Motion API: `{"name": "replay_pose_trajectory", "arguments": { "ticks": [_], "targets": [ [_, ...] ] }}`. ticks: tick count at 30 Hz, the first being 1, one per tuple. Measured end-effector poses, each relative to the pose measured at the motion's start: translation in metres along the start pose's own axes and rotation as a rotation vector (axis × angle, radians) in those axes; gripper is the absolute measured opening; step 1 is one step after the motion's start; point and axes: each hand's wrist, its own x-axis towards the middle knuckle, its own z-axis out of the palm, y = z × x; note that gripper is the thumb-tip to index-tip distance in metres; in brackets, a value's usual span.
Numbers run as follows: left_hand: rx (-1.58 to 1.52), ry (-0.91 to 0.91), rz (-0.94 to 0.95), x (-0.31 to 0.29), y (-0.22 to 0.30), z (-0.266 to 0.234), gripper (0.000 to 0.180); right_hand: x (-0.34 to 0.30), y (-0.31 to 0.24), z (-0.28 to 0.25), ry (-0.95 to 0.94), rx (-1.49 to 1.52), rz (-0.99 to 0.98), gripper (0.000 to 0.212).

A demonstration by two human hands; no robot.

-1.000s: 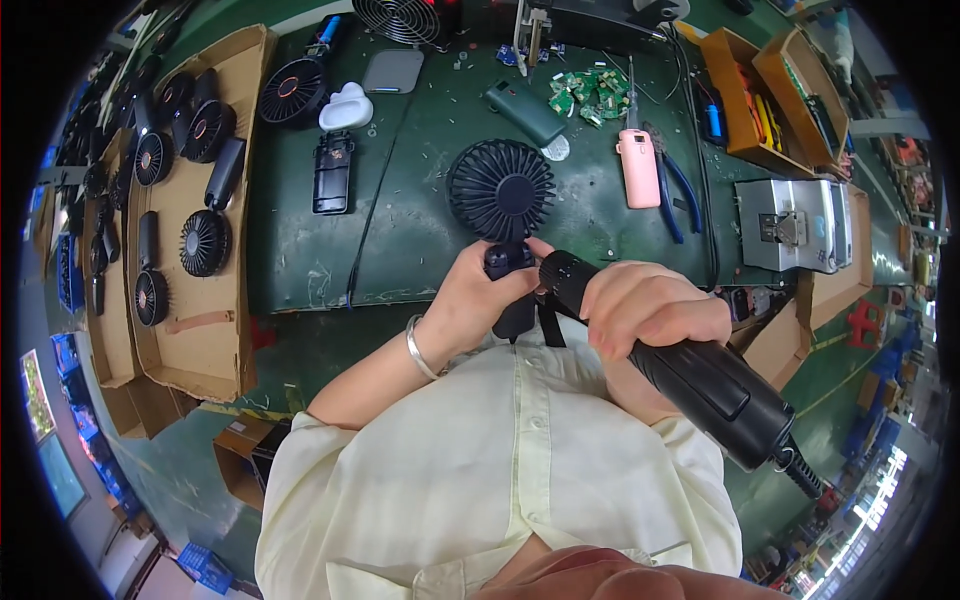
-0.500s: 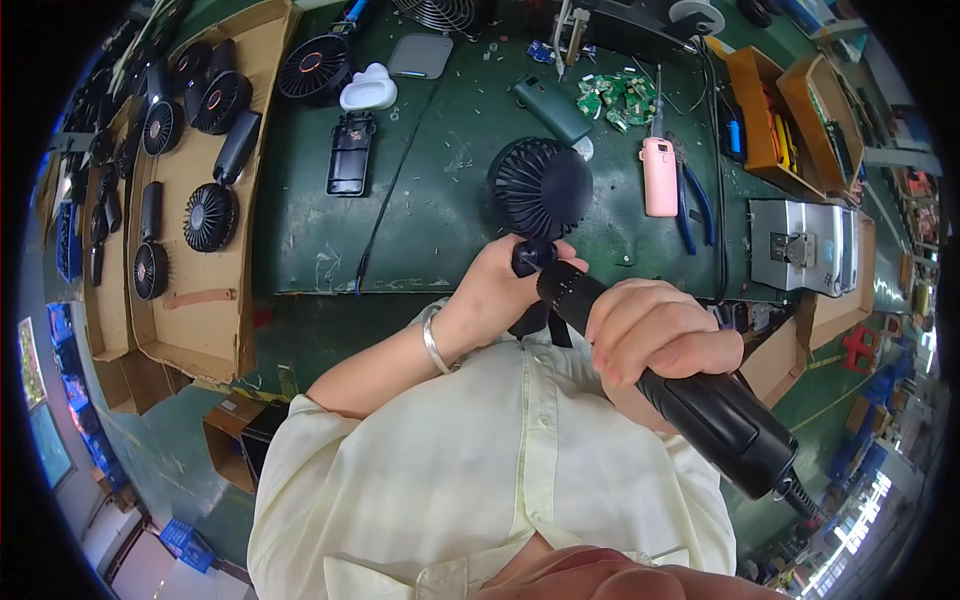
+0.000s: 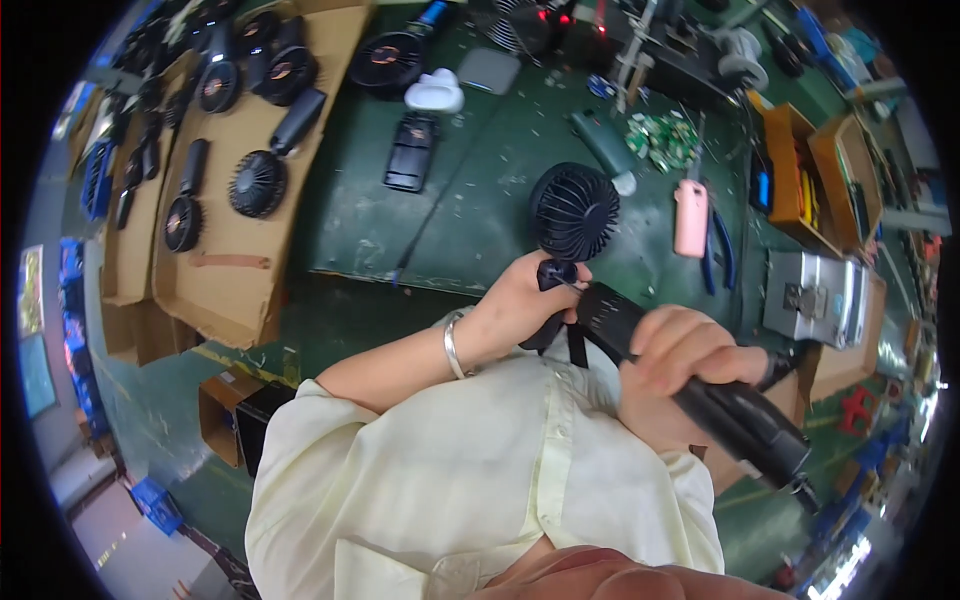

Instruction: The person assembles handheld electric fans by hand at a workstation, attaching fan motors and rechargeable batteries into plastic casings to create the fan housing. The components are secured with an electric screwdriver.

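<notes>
My left hand [image 3: 518, 305] is closed round the handle of a black handheld fan [image 3: 574, 212], held at the bench's front edge with its ribbed round head pointing away from me. In my right hand [image 3: 685, 350] is a black electric screwdriver [image 3: 740, 425], wrapped by the fingers and tilted, its cable end toward the lower right. The driver's nose is close to the fan's neck, by my left fingers; whether the bit touches a screw is too small to tell. By my right thumb shows a dark piece [image 3: 782, 366], blurred.
On the green bench lie a black casing [image 3: 411, 155], a white cloud-shaped piece [image 3: 434, 92], green circuit boards [image 3: 660, 142], a pink casing [image 3: 690, 220] and blue-handled pliers [image 3: 718, 255]. Cardboard trays with fans [image 3: 228, 290] stand left. A silver metal box [image 3: 812, 300] is at right.
The view has shifted and tilted, so the bench things appear farther right. The fan's head has turned, showing more of its ribs. Both hands keep their hold, with the screwdriver still near the neck.
</notes>
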Motion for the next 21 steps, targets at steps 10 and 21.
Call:
{"name": "replay_pose_trajectory", "arguments": {
  "ticks": [10, 21],
  "targets": [
    [0.349, 0.486, 0.373, -0.033, 0.141, -0.101, 0.054, -0.002, 0.035, -0.051, 0.26, -0.137, 0.066, 0.094],
    [0.513, 1.944, 0.242, 0.067, 0.239, -0.366, 0.076, -0.015, 0.035, -0.052, 0.171, -0.16, 0.035, 0.09]
  ]
}}
